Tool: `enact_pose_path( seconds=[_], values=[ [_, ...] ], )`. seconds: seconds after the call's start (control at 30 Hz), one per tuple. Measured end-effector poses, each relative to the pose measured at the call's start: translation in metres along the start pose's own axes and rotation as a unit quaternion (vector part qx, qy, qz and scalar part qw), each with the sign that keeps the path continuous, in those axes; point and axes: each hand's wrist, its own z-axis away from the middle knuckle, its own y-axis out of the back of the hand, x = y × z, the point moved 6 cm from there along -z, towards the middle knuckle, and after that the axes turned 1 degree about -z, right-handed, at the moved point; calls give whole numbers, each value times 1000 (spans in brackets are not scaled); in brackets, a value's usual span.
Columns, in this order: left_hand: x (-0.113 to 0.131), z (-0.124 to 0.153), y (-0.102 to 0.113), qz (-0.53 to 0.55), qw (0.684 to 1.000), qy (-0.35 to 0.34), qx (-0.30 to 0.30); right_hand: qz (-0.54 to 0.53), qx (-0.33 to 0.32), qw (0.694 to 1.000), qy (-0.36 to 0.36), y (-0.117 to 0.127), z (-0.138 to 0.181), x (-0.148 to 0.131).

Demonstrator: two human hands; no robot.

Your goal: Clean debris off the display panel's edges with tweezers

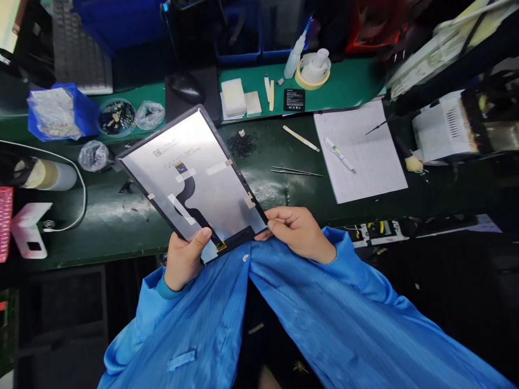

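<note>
The left hand (184,259) clasps the near-left corner of a display panel (219,189), and the right hand (300,232) pinches its near-right corner. They hold it tilted over the green bench (121,221), where tweezers (295,172) lie near dark crumbs (242,145). Over left, a blue bin (86,111) holds crumpled clear plastic; beside it, a round dish (98,120) holds small dark bits.

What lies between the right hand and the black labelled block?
The head view shows tweezers, then a pale stick, between the right hand and the black labelled block.
</note>
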Motion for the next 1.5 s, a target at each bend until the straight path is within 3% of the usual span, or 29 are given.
enact_pose_path(
  seconds=[0.17,0.37,0.6,0.83,1.07,1.33,1.5],
  values=[
    [-1,-1,-1,-11,1000,-1,3,7,36,999,22,1,-1,0],
    [-1,-1,-2,-21,1000,-4,8,-13,-7,1000,23,-1,-2,-4],
    [-5,0,-3,-28,1000,3,-9,24,52,998,27,5,-1,-3],
    [-4,0,-6,-20,999,20,-17,-11,0,1000,14,1,-1,-6],
    [-3,2,-9,-30,998,40,-29,32,53,998,13,4,0,-5],
    [-1,2,-8,-20,999,46,-11,6,-9,1000,11,1,2,-9],
    [-2,3,-8,-24,998,28,-43,51,38,998,13,3,6,-5]
  ],
)
